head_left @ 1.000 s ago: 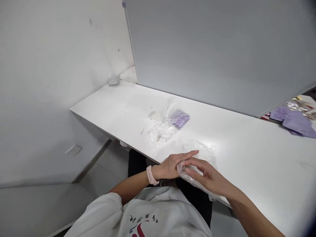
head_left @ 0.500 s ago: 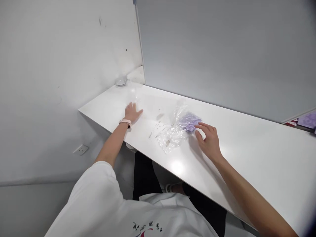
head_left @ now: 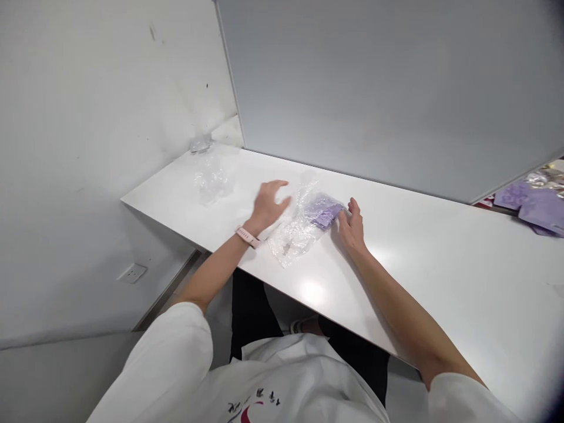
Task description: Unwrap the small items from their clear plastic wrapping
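The purple packet (head_left: 326, 215) lies on the white table (head_left: 418, 264), a little closer to the far edge than to the near edge. A clear plastic bag (head_left: 291, 242) covers part of it and spreads toward the near edge; I cannot tell if the packet is inside this bag or under it. The right hand (head_left: 353, 229) is at the right side of the packet. Its grip is spread, and the thumb is just beside the packet's corner; whether they touch, I cannot tell. The left hand (head_left: 267, 207), a little blurred, is to the left of the plastic bag, and its grip is also spread, with the thumb apart from the fingers. A pink band (head_left: 247, 236) is around the left wrist. Near the left end of the table lies a crumpled clear bag (head_left: 214, 180).
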### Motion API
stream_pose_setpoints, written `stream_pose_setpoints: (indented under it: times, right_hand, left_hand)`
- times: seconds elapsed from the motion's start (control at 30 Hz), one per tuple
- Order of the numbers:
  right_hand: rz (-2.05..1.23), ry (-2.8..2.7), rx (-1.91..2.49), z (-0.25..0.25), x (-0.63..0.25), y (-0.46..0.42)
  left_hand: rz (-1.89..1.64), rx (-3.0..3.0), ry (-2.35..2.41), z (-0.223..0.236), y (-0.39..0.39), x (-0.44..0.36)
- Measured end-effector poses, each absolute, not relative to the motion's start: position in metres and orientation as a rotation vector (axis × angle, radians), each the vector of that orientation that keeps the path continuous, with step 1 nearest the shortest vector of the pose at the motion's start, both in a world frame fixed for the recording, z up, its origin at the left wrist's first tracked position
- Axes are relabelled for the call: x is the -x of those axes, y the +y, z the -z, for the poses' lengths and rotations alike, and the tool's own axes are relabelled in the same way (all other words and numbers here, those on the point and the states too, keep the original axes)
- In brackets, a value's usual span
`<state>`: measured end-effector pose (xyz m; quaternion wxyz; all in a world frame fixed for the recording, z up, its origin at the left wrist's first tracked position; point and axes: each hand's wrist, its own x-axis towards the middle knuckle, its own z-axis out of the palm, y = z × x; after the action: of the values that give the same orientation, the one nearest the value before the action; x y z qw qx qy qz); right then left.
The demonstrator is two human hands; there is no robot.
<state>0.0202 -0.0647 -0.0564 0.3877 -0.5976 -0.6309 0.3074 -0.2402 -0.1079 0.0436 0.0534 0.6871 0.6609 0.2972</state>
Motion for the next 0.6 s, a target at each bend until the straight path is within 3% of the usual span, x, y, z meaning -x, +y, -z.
stream_pose_setpoints:
  times: [0.13,0.27,0.6]
  right_hand:
    - [-0.858,-1.696,1.45,0.059,-0.023,-0.058]
    - [-0.985,-1.652,1.284,0.058,-0.038,-0.065]
    - [-0.994,-1.633,1.35,0.046,-0.09,-0.142]
  left_hand:
    - [-0.566,-2.062,1.722,-0.01,-0.089,0.181]
    - [-0.521,-1.985,1.762,0.005,-0.095,0.149]
    - [-0.734,-1.661,1.339,-0.036,-0.133,0.13]
